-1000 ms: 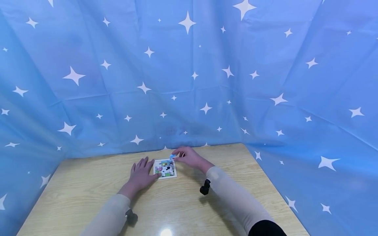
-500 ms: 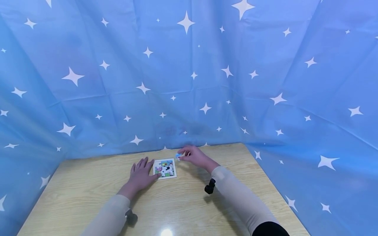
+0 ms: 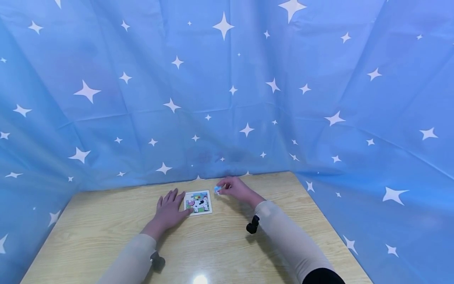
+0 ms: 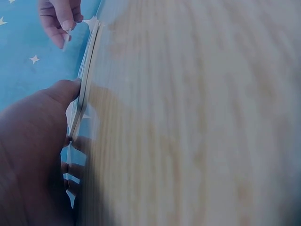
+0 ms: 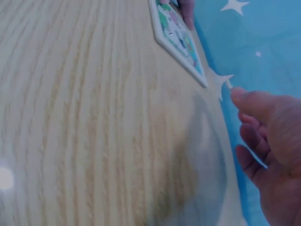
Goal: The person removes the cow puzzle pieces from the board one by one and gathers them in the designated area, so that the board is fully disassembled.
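Observation:
A small framed jigsaw puzzle [image 3: 198, 202] with a cow picture and a white border lies on the wooden table, near its far edge. My left hand [image 3: 172, 210] rests at its left side, fingers spread; the thumb touches the near edge and a fingertip reaches the upper left corner. Just right of the puzzle, my right hand [image 3: 237, 190] pinches a light blue puzzle piece [image 3: 217, 190] between thumb and fingertips. In the right wrist view the piece [image 5: 229, 84] shows edge-on past the thumb, and the puzzle [image 5: 181, 42] appears at the top.
The wooden table [image 3: 213, 244] extends toward me and to both sides. Behind it hangs a blue curtain [image 3: 198, 138] with white stars, which also runs along both sides. A bright light reflection [image 3: 200, 279] shows at the near part of the tabletop.
My right hand has drawn the puzzle piece rightward, away from the puzzle's upper right corner, and turned it so more of its face shows. The left hand has stayed in place.

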A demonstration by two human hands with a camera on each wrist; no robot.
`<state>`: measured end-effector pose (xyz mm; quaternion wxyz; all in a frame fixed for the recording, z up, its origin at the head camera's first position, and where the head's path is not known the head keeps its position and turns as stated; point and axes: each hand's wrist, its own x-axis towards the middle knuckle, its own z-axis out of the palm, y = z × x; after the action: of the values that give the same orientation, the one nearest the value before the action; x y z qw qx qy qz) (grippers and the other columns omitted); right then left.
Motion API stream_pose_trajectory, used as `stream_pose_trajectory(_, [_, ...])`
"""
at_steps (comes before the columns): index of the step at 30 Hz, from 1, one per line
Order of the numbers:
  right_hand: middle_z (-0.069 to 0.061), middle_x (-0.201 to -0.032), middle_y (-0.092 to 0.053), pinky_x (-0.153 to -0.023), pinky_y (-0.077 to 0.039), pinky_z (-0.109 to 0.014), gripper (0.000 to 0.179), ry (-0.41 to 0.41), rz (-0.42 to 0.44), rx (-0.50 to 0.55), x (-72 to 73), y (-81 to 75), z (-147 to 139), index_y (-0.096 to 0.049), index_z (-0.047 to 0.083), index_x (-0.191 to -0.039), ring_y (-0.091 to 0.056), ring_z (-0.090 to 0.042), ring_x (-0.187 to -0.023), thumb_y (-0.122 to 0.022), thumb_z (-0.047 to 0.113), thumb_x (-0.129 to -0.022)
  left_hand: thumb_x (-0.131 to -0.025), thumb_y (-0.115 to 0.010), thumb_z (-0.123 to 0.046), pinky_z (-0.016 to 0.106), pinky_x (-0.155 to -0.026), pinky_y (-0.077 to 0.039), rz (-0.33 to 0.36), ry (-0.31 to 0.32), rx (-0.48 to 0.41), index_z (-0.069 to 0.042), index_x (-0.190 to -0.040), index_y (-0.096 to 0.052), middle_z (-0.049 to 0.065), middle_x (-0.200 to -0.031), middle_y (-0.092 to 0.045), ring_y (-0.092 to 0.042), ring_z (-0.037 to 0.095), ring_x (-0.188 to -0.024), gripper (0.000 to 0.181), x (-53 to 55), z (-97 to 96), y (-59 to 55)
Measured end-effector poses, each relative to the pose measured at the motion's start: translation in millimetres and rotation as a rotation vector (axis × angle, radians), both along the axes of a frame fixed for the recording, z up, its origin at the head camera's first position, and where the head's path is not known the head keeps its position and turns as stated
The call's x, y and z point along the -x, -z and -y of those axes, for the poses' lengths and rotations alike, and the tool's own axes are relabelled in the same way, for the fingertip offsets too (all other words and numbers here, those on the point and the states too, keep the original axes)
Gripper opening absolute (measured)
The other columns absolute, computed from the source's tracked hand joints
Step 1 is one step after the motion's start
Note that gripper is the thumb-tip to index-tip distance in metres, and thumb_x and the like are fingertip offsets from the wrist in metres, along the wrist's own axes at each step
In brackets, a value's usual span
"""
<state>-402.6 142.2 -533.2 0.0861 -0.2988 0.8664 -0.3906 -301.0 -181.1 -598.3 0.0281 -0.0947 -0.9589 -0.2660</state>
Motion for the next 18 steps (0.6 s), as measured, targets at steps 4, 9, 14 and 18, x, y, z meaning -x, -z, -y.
stream_pose_trajectory(4, [-0.002, -0.117, -0.077, -0.086, -0.059, -0.032, 0.026, 0.001, 0.001, -0.019, 1.2, 6.1, 1, -0.081, 0.008, -0.127, -0.068, -0.013, -0.097, -0.082, 0.009, -0.101, -0.102, -0.068, -0.065, 0.079, -0.128, -0.005, 0.001, 0.002, -0.013, -0.006, -0.169, -0.044, 0.03, -0.177, -0.027, -0.019, 0.055, -0.164, 0.093, -0.2, -0.1, -0.6])
stream_pose_trajectory(9, [-0.003, -0.117, -0.077, -0.09, -0.06, -0.034, 0.026, 0.001, -0.002, -0.03, 2.4, 9.9, 3, -0.081, 0.007, -0.128, -0.07, -0.014, -0.1, -0.081, 0.007, -0.102, -0.102, -0.067, -0.066, 0.078, -0.128, -0.005, 0.003, 0.002, -0.015, -0.006, -0.169, -0.043, 0.03, -0.177, -0.027, -0.019, 0.055, -0.164, 0.093, -1.6, -0.4, -2.0])
stream_pose_trajectory(14, [-0.003, -0.116, -0.076, -0.091, -0.06, -0.035, 0.026, 0.008, 0.002, -0.044, 3.1, 12.5, 4, -0.081, 0.007, -0.128, -0.07, -0.015, -0.101, -0.08, 0.006, -0.102, -0.102, -0.063, -0.069, 0.078, -0.128, -0.004, -0.002, 0.007, -0.015, -0.005, -0.169, -0.043, 0.031, -0.177, -0.026, -0.018, 0.055, -0.164, 0.095, -5.9, -1.9, -7.0])
stream_pose_trajectory(18, [-0.004, -0.118, -0.075, -0.093, -0.06, -0.036, 0.026, 0.004, -0.003, -0.05, 4.0, 15.8, 5, -0.08, 0.006, -0.128, -0.07, -0.016, -0.103, -0.079, 0.004, -0.102, -0.103, -0.063, -0.066, 0.079, -0.128, -0.005, -0.003, 0.005, -0.007, -0.004, -0.168, -0.044, 0.032, -0.176, -0.027, -0.019, 0.056, -0.163, 0.092, -9.3, -4.5, -12.6])
